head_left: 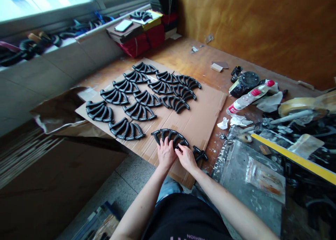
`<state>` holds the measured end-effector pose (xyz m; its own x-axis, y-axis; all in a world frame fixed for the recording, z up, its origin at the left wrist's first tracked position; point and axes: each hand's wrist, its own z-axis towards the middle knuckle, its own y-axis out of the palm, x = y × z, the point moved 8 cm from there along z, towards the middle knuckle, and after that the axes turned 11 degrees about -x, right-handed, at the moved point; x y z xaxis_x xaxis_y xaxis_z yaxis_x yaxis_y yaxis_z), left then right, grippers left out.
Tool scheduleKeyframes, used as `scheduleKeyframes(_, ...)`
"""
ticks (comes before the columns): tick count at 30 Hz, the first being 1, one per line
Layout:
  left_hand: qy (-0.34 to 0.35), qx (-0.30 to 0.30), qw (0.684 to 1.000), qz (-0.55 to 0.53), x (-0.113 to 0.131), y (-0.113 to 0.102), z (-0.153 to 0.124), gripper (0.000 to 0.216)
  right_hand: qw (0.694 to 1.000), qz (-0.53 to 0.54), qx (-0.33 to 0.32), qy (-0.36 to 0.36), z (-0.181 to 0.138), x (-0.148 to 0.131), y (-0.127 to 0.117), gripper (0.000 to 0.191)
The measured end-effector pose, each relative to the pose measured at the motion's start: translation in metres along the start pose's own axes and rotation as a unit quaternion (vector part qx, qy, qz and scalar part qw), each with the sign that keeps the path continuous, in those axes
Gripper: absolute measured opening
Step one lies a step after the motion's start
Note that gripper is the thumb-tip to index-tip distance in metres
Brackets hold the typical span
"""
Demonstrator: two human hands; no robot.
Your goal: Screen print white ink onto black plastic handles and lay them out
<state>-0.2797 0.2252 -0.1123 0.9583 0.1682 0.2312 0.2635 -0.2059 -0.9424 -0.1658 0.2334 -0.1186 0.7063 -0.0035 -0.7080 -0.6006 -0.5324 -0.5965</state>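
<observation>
Near the front edge of a cardboard sheet (183, 120) lies a black fan-shaped piece of curved tubes (165, 131) joined along an arched rim. My left hand (166, 153) rests on it, fingers stretched out and spread over the tubes. Beside it, my right hand (186, 157) is closed with thumb and forefinger at the piece's lower right part; the fingertips partly hide what they grip. Just right of that hand is a small black tube part (200, 153). Several similar black fans (139, 111) lie in rows farther back on the cardboard.
Right of the cardboard are a plastic bottle with a red cap (248, 98), a black container (245, 83) and crumpled tissue (223, 123). A yellow-edged bar (296, 157) crosses the cluttered right side. Red and brown stacks (136, 46) stand by the window.
</observation>
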Motion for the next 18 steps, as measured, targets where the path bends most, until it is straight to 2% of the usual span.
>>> scheduleKeyframes(4,0.11,-0.017,0.994,-0.004,0.009,-0.013,0.038,0.049,0.999,0.004,0.032,0.017,0.014,0.003,-0.009,0.05)
scheduleKeyframes(6,0.131,-0.032,0.991,-0.01,0.006,-0.021,0.063,0.049,0.999,-0.006,0.04,0.029,0.031,-0.001,-0.014,0.051)
scheduleKeyframes(10,0.102,-0.034,0.994,-0.007,-0.012,-0.034,0.105,0.047,0.999,-0.014,0.037,0.03,0.077,-0.022,-0.016,0.049)
scheduleKeyframes(13,0.051,-0.013,0.999,0.0,-0.027,-0.042,0.122,0.042,1.0,0.019,0.015,0.001,0.099,-0.04,-0.013,0.048)
scheduleKeyframes(15,0.026,-0.006,1.0,0.002,-0.032,-0.044,0.127,0.04,0.999,0.043,0.009,-0.032,0.099,-0.051,-0.015,0.049)
scheduleKeyframes(18,0.016,0.006,1.0,0.005,-0.032,-0.043,0.13,0.046,0.994,0.077,0.011,-0.082,0.071,-0.06,-0.03,0.048)
